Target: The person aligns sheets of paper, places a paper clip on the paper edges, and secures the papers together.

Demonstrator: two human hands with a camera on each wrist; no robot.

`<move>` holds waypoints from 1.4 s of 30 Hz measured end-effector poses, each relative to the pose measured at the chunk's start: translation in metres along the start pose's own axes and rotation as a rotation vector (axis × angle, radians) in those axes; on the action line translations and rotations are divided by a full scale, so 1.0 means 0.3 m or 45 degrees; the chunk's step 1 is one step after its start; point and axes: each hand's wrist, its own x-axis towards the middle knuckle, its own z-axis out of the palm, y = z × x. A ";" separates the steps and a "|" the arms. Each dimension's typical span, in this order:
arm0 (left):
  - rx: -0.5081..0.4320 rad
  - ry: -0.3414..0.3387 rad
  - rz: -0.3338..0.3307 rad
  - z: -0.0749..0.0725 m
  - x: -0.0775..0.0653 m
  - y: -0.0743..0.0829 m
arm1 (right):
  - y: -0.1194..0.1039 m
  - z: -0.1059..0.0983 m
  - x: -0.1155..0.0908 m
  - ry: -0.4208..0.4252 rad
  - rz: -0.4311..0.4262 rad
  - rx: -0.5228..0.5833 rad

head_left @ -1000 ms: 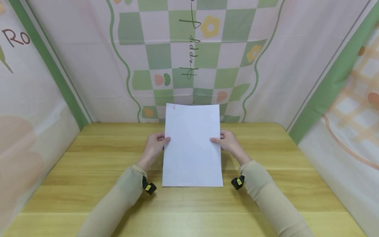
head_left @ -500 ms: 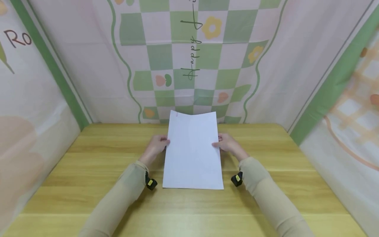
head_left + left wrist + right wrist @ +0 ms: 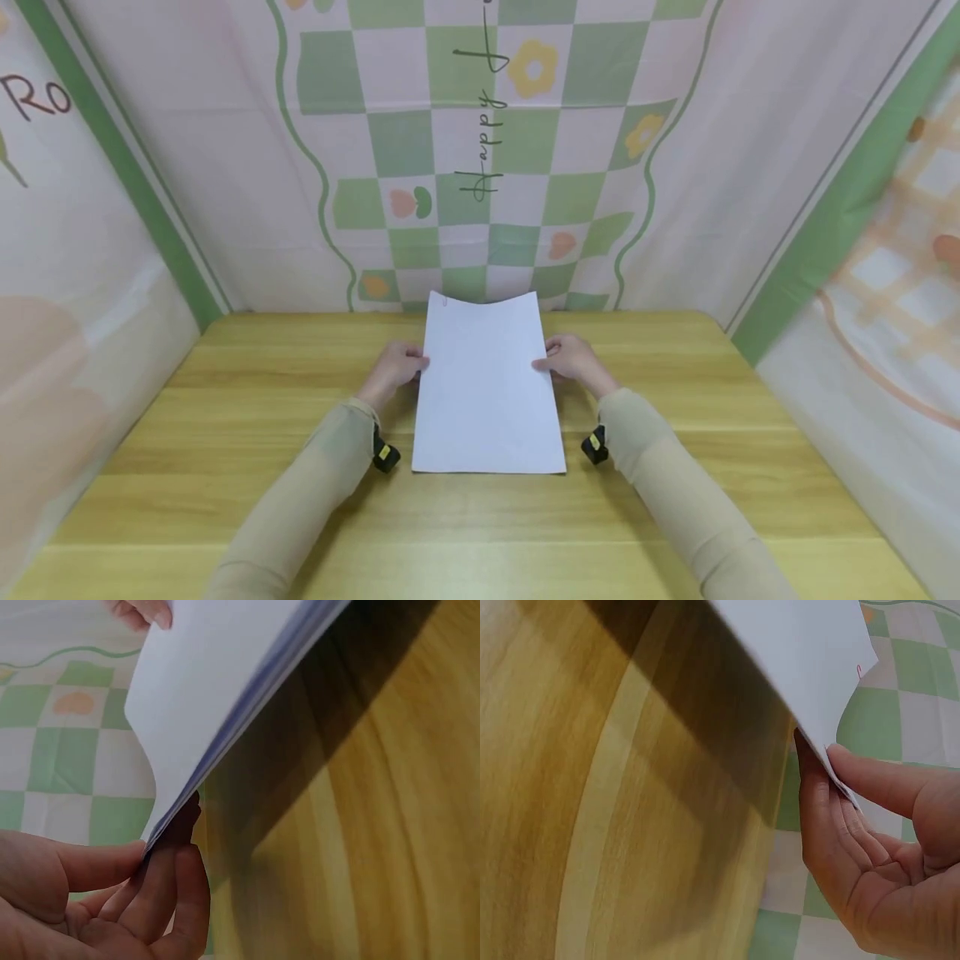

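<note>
A thin stack of white paper sheets (image 3: 487,392) is held tilted above the table, its far edge sagging in the middle. My left hand (image 3: 395,367) pinches the left edge, thumb on top and fingers beneath. On the opposite edge, my right hand (image 3: 573,360) grips the sheets the same way. A small reddish paper clip (image 3: 859,671) sits at the far left corner. Several layered edges of the stack (image 3: 247,705) show in the left wrist view. Whether the near edge touches the table cannot be told from these views.
The wooden table (image 3: 480,533) extends around the paper, with a shadow under the sheets. A green-and-white checked cloth (image 3: 480,142) hangs just behind the table's back edge. More printed cloth hangs at the left (image 3: 75,250) and right (image 3: 885,275).
The far edge of the paper has dropped lower in the head view and now bows down in the middle. Both hands keep their hold and have shifted only slightly.
</note>
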 end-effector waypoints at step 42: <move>-0.019 0.087 -0.075 0.034 0.062 -0.029 | 0.083 0.011 0.027 0.032 0.119 0.301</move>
